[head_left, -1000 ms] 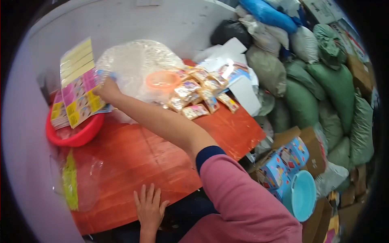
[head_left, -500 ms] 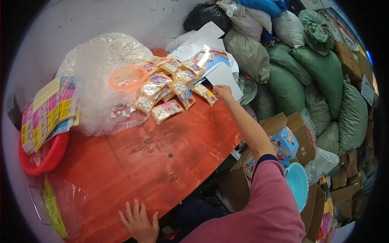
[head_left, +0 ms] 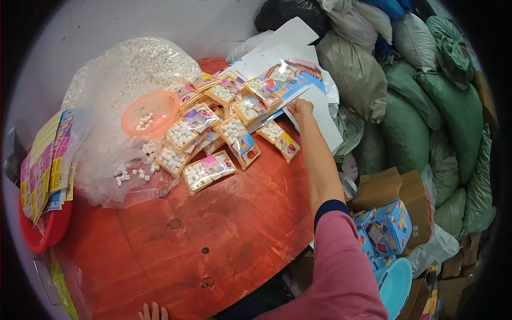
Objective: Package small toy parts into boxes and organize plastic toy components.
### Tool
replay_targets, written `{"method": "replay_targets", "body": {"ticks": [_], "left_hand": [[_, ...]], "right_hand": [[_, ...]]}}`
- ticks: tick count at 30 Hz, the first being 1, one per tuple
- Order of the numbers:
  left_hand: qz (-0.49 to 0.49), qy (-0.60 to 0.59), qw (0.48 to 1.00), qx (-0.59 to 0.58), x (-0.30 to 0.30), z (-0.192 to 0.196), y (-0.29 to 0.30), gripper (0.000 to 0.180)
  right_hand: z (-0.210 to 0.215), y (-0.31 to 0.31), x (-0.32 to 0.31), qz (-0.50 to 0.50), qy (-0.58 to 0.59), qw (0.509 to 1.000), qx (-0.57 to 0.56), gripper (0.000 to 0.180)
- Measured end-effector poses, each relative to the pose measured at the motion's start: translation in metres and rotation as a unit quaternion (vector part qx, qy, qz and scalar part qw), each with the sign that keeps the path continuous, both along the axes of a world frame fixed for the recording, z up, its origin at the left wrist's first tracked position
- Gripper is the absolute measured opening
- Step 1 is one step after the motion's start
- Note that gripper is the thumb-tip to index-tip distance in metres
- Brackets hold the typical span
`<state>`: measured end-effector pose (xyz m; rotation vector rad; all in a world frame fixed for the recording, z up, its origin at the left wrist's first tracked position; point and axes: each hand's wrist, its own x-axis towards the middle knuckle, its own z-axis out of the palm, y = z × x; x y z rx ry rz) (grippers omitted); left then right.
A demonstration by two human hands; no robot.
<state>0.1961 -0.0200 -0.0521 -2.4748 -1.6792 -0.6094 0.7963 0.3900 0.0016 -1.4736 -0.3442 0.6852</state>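
Note:
My right hand (head_left: 300,108) reaches to the far side of the orange-red table (head_left: 234,218), fingers closed at the edge of a white card sheet (head_left: 321,120). Whatever they hold, if anything, is hidden. Beside it lies a blue printed card (head_left: 298,76). Just left of that hand is a clear-topped pack of small white cubes (head_left: 278,140), close to a heap of similar packs (head_left: 233,130). Only the fingers of my left hand (head_left: 153,312) show at the lower edge, apart and flat on the table.
At the left are a big clear bag of white cubes (head_left: 146,61), an orange bowl (head_left: 150,106) and a red basin (head_left: 45,234) with printed cards (head_left: 47,160). Stuffed sacks (head_left: 392,117) stack up at right. Below them are blue boxes (head_left: 392,226) and a light-blue basin (head_left: 397,288).
The view has shifted, bringing the packs lower and larger. My right hand stays closed by the white sheet. Less of my left hand shows at the lower edge.

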Motion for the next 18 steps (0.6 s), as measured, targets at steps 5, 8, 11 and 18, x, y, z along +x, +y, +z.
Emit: {"method": "replay_targets", "body": {"ticks": [5, 8, 11, 18], "left_hand": [[0.008, -0.001, 1.000, -0.011, 0.001, 0.001, -0.002, 0.041], [0.005, -0.002, 1.000, -0.014, 0.000, 0.000, -0.003, 0.042], [0.006, 0.005, 1.000, -0.021, -0.003, 0.000, -0.006, 0.044], [0.005, 0.003, 1.000, -0.009, -0.005, -0.002, -0.006, 0.047]], "right_hand": [[-0.004, 0.014, 0.005, -0.027, -0.013, 0.999, -0.022, 0.019], [-0.001, 0.020, -0.005, -0.010, -0.052, 0.999, -0.008, 0.014], [0.010, 0.029, -0.025, -0.023, -0.119, 0.991, 0.054, 0.011], [0.091, 0.042, -0.055, -0.149, -0.489, 0.847, 0.149, 0.014]]}}
